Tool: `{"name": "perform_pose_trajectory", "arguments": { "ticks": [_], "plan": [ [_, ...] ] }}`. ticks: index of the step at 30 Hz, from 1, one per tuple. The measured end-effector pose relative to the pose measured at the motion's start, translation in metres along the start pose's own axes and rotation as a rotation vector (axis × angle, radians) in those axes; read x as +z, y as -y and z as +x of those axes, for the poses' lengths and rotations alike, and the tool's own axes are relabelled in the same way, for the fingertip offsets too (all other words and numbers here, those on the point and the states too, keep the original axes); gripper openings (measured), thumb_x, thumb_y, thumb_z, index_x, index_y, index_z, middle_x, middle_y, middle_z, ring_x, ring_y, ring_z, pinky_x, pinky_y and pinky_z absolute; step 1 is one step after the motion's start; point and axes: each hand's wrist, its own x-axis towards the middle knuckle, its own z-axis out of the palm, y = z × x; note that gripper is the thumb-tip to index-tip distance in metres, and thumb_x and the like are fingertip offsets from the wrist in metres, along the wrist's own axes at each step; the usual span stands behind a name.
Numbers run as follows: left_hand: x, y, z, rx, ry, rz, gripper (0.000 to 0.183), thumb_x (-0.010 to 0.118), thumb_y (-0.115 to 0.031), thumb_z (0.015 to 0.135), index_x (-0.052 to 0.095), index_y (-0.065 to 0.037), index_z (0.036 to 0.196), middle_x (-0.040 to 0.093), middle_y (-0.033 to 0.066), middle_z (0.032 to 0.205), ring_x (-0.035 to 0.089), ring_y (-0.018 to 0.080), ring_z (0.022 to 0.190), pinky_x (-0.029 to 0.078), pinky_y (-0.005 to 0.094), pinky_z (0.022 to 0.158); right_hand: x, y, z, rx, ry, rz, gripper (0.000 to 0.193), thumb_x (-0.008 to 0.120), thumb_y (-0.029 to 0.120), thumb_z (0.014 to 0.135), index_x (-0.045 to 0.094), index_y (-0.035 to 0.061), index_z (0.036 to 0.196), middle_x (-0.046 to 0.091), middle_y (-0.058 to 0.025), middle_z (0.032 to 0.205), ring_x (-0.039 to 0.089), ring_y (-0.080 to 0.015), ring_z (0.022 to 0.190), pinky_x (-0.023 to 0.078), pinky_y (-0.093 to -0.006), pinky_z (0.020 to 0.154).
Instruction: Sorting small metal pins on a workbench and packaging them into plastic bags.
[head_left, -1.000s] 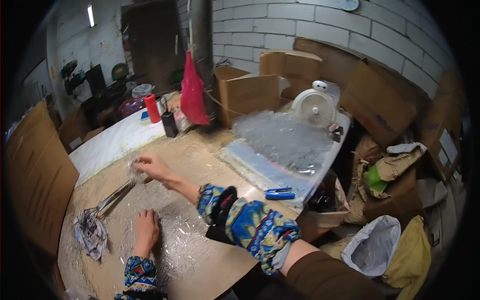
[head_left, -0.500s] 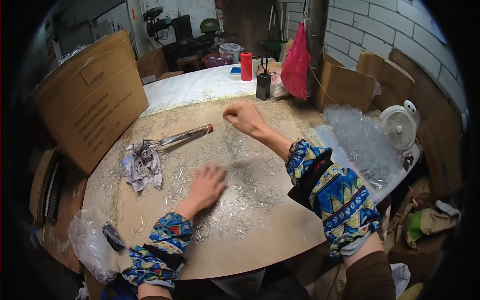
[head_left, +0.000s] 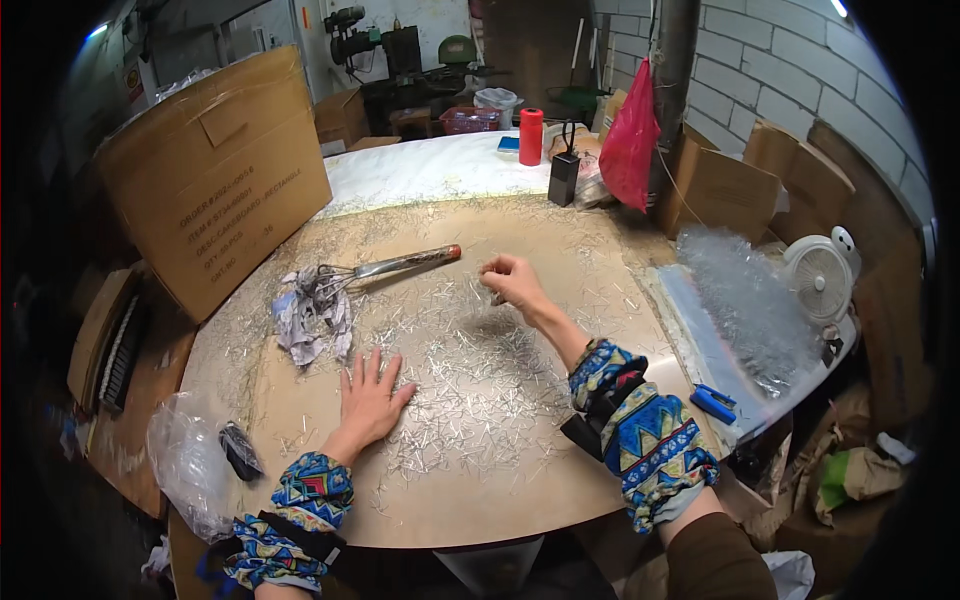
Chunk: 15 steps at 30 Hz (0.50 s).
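Many short, thin, silvery wire pieces (head_left: 470, 400) lie scattered and heaped over a brown board (head_left: 480, 510) on the table. My left hand (head_left: 373, 402) rests flat at the left edge of the heap, fingers spread, holding nothing I can see. Just above the heap's far part, my right hand (head_left: 514, 284) is closed in a pinch; whatever is between its fingertips is too small to make out. Beyond my left hand lies a metal-handled tool (head_left: 405, 262) with an orange-red end and bent wire prongs. Its prongs rest on a crumpled greyish cloth (head_left: 310, 335).
A large cardboard box (head_left: 230, 190) stands at the left. At the right are a blue stapler (head_left: 713, 403), a pile of clear shiny plastic (head_left: 745, 300) and a white fan (head_left: 815, 277). A red bottle (head_left: 530, 138) and a black holder (head_left: 564, 180) stand at the back.
My left hand has moved left and nearer, from the heap to its edge, its fingers now spread. My right hand has come down nearer to me, still pinched. The view has shifted slightly.
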Motion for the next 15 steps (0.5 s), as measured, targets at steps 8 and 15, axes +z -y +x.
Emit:
{"name": "perform_pose_trajectory", "arguments": {
  "ticks": [8,15],
  "plan": [
    [0.006,0.004,0.000,-0.011,-0.028,0.037,0.072,0.036,-0.056,0.095,0.025,-0.009,0.149,0.016,0.0173,0.156,0.008,0.0383,0.144,0.004,0.0548,0.115,-0.042,0.055,0.013,-0.378,-0.129,-0.253,0.018,0.068,0.010,0.080,0.071,-0.0003,0.094,0.070,-0.0094,0.085,0.065,-0.0168,0.076,0.052,-0.0283,0.069],
    [-0.014,-0.001,-0.022,-0.074,-0.051,-0.134,0.081,0.044,-0.053,0.094,0.019,0.001,0.148,0.008,0.0187,0.157,0.001,0.0370,0.145,0.002,0.0542,0.115,-0.054,0.067,0.006,-0.571,-0.211,-0.620,0.014,0.066,0.014,0.078,0.073,0.0052,0.087,0.070,-0.0125,0.088,0.067,-0.0259,0.081,0.052,-0.0362,0.074]
  ]
}}
